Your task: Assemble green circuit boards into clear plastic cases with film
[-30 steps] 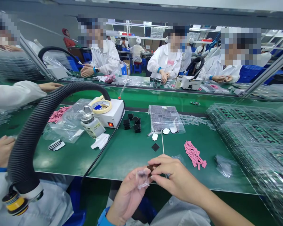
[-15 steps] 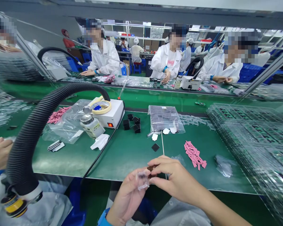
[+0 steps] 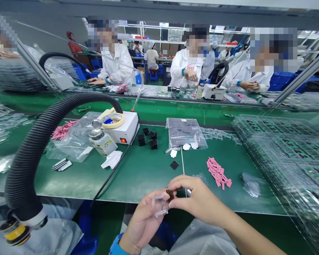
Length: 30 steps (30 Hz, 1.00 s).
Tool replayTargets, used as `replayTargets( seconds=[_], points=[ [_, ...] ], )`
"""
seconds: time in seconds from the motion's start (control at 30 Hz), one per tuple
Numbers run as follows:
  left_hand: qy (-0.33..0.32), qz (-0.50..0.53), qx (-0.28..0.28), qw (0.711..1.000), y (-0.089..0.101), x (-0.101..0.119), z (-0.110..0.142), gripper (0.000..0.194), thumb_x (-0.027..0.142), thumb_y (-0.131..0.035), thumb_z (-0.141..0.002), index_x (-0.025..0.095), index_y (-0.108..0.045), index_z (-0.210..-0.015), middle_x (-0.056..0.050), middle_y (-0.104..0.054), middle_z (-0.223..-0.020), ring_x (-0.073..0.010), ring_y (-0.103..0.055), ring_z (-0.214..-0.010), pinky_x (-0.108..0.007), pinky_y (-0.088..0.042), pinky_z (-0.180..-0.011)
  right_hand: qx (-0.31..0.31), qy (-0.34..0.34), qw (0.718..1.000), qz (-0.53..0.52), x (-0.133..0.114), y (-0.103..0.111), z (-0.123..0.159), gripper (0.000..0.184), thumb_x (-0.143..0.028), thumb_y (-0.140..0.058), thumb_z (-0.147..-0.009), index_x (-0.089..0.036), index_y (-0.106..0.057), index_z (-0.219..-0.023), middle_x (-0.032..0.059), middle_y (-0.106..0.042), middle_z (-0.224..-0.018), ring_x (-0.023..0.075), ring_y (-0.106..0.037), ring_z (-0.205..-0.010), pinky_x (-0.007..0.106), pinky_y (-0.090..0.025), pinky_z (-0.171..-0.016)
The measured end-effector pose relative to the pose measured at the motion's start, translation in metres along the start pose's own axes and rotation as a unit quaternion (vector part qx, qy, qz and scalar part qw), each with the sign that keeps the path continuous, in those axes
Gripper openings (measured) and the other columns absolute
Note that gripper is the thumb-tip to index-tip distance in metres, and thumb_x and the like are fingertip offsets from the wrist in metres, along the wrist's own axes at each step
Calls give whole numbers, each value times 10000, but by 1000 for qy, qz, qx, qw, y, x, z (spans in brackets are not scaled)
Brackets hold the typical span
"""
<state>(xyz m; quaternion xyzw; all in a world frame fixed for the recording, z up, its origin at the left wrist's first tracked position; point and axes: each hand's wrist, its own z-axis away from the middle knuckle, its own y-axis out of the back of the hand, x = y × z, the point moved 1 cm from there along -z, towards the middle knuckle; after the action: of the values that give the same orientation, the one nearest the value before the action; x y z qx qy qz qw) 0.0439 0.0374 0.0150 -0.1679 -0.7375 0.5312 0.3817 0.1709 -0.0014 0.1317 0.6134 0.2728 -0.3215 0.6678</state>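
The left hand (image 3: 139,223) holds a small clear plastic case (image 3: 160,205) tight so it stays still, and the right hand (image 3: 199,200) pinches a small dark piece (image 3: 170,195) in a narrow grip beside it, both just over the edge of the green bench (image 3: 138,180)

Pink strips (image 3: 217,173) lie on the green mat (image 3: 138,177); a black ribbed hose (image 3: 34,148) arches beside a bottle (image 3: 101,143).

no lettering here is legible
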Motion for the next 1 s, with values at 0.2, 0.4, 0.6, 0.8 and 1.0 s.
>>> replayTargets(
  seconds=[0.2,0.4,0.6,0.8,1.0],
  points=[
    [-2,41,-21,999,-1,-2,1,289,371,-644,-765,120,-713,-889,-123,-663,-1075,-257,-561,-1037,-363,-419,-953,57,-38,998,-14,9,3,5,46,-241,-649,-749,-214,-684,-762,-4,-662,-1000,120,-599,-951,262,-466,-881],
    [14,107,-31,994,2,-3,3,341,441,-540,-827,160,-718,-906,-124,-677,-1114,-254,-574,-1074,-371,-397,-981,71,123,987,80,15,6,19,141,-265,-550,-847,-241,-689,-859,14,-646,-1042,103,-571,-910,267,-453,-851],
    [-28,88,-30,995,-1,-3,1,340,473,-591,-776,167,-711,-862,-123,-673,-1118,-275,-513,-1160,-405,-318,-1057,78,-119,977,-161,5,-4,21,199,-341,-629,-758,-158,-650,-685,-12,-582,-610,46,-487,-528,160,-377,-474],
    [-27,93,-85,992,-4,-1,2,347,520,-602,-750,201,-692,-852,-106,-676,-1119,-274,-573,-1072,-351,-451,-855,21,-182,931,-315,1,-22,23,197,-288,-627,-709,-116,-652,-618,-35,-522,-487,12,-432,-424,122,-323,-416],
    [-21,98,-100,990,0,-1,3,353,526,-600,-749,207,-692,-870,-127,-672,-1133,-273,-589,-1038,-347,-481,-779,24,-180,915,-360,0,-28,25,146,-227,-636,-672,-100,-648,-601,-6,-588,-561,13,-449,-435,131,-350,-438]
  ],
)
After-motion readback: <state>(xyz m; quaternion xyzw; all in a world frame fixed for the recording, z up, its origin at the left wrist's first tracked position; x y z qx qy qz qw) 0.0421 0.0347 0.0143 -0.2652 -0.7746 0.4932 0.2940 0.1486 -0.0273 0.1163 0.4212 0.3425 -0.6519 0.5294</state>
